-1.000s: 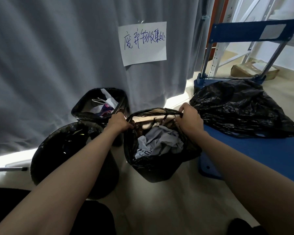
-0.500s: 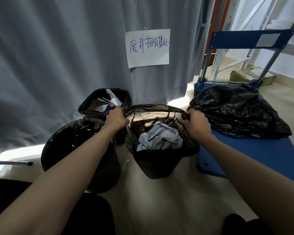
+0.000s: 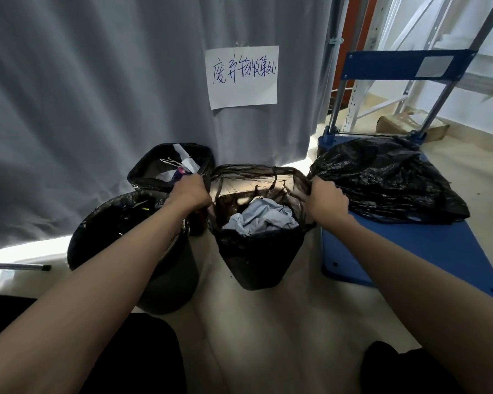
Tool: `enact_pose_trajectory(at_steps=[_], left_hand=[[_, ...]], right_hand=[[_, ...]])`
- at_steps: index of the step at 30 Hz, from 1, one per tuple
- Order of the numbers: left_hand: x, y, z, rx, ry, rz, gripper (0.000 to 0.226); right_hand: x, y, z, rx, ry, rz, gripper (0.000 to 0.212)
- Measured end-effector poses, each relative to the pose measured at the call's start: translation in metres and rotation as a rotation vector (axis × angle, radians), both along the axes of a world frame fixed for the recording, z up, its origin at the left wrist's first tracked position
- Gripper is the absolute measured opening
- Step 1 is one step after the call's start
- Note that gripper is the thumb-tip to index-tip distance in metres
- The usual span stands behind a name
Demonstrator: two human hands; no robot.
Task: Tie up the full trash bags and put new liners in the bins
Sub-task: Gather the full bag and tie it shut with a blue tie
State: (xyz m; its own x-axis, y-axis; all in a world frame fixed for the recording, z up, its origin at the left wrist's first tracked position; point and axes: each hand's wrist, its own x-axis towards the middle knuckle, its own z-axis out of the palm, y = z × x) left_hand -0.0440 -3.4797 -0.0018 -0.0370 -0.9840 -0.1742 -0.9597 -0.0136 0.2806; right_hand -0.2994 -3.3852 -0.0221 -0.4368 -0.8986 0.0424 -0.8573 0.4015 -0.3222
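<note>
Fingers (image 3: 200, 177) perhaps hidden behind liner (image 3: 256, 173)

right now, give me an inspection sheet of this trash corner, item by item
surface: pale floor, bare between the bins and the person
job's things: middle bin with its black liner pulled open at the rim, grey crumpled waste inside; rear bin lined, holding white and purple scraps; round bin lined, contents too dark to tell
clutter: filled black bag lying on the blue cart; cardboard box beyond it
grips: left hand grips the liner's left edge; right hand grips its right edge
cables: nothing seen
surroundings: grey curtain with a handwritten paper sign; white shelving at right
</note>
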Motion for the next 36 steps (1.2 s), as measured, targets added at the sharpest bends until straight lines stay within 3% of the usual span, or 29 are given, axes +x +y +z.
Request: enact_pose_trajectory(at_steps=[4, 9, 12, 14, 18, 23, 28, 30, 32, 34, 36], left_hand=[[-0.003, 0.003, 0.009, -0.15, -0.088, -0.022, 0.045], [-0.015, 0.016, 0.015, -0.31, 0.038, -0.333, 0.029], [-0.027, 0.028, 0.011, -0.064, 0.051, -0.607, 0.027], [-0.031, 0.036, 0.003, 0.089, -0.073, -0.682, 0.032], [-0.027, 0.034, -0.014, 0.113, -0.263, -0.708, 0.038], [-0.024, 0.031, 0.002, 0.163, -0.072, -0.706, 0.008], [-0.022, 0.033, 0.026, 0.206, 0.099, -0.712, 0.01], [-0.027, 0.04, 0.022, 0.2, -0.031, -0.766, 0.034], [-0.031, 0.048, 0.007, 0.086, -0.284, -0.844, 0.049], [-0.034, 0.056, -0.011, -0.042, -0.481, -0.897, 0.05], [-0.034, 0.059, -0.021, -0.136, -0.533, -0.899, 0.04]], right_hand=[[0.001, -0.002, 0.012, -0.176, -0.074, -0.032, 0.024], [0.004, 0.0, 0.009, -0.144, -0.197, -0.05, 0.022], [0.001, -0.002, 0.006, -0.149, -0.275, -0.089, 0.02], [-0.002, -0.003, 0.007, -0.173, -0.336, -0.126, 0.017], [-0.007, -0.004, 0.007, -0.215, -0.395, -0.167, 0.012], [-0.011, -0.003, 0.005, -0.214, -0.408, -0.184, 0.014], [-0.01, -0.003, 0.005, -0.193, -0.413, -0.199, 0.013], [-0.009, -0.004, 0.005, -0.194, -0.42, -0.204, 0.015], [-0.008, -0.004, 0.006, -0.201, -0.426, -0.208, 0.016], [-0.008, -0.003, 0.006, -0.202, -0.42, -0.208, 0.016], [-0.009, 0.0, 0.005, -0.198, -0.404, -0.204, 0.017]])
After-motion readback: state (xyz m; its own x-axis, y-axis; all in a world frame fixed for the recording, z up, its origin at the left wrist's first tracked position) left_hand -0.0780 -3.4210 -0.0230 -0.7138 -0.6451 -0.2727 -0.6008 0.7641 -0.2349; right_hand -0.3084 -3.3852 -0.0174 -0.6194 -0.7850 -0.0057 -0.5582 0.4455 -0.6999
